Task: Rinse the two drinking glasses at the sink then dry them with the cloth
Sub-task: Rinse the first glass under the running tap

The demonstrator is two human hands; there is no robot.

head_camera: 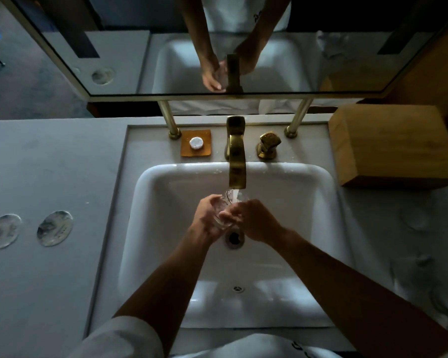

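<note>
A clear drinking glass (225, 202) is tilted under the running water from the brass faucet (237, 164), over the white sink basin (166, 192). My left hand (207, 219) wraps around the glass from the left. My right hand (255, 220) has its fingers closed on the glass from the right. A faint round clear shape (414, 218) stands on the dim right counter; it may be the second glass. I cannot make out a cloth with certainty.
A brass tap handle (268, 146) sits right of the faucet, and a soap dish with a round soap (196, 143) sits left of it. A wooden box (393, 146) stands at the back right. Two round clear discs (54, 228) lie on the left counter. A mirror (217, 47) hangs behind.
</note>
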